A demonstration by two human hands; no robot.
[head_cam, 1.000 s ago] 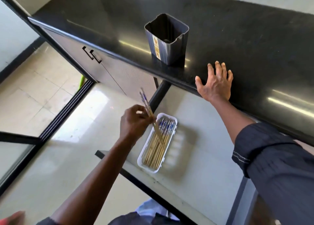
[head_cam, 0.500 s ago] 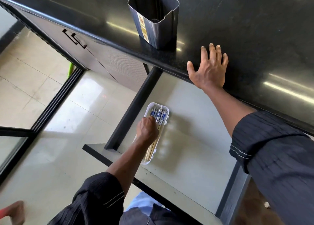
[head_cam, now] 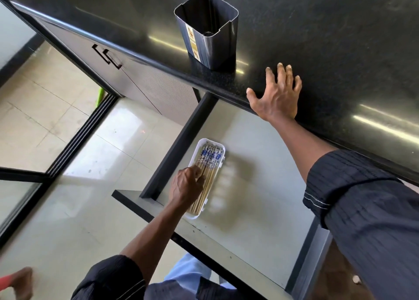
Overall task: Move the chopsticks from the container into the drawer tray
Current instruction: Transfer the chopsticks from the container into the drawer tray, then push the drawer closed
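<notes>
The dark square container [head_cam: 210, 34] stands upright on the black countertop [head_cam: 340, 39], and no chopsticks show inside it. Below it, a white tray [head_cam: 221, 161] lies in the open drawer [head_cam: 260, 186] near the drawer's left wall. Several wooden chopsticks [head_cam: 209, 160] with blue-patterned tops lie lengthwise in the tray. My left hand [head_cam: 186, 185] reaches into the tray with its fingers curled over the middle of the chopsticks. My right hand [head_cam: 277, 95] rests flat on the counter's front edge, fingers spread, right of the container.
The drawer's dark front edge [head_cam: 181, 238] runs across below my left arm. Cabinet doors with black handles [head_cam: 108, 57] are at the left, beside a pale tiled floor [head_cam: 45, 118] and a dark sliding-door track. A foot shows at the bottom left corner.
My left hand has come down from above the tray with chopsticks and laid them among the others. My right hand has stayed on the counter.
</notes>
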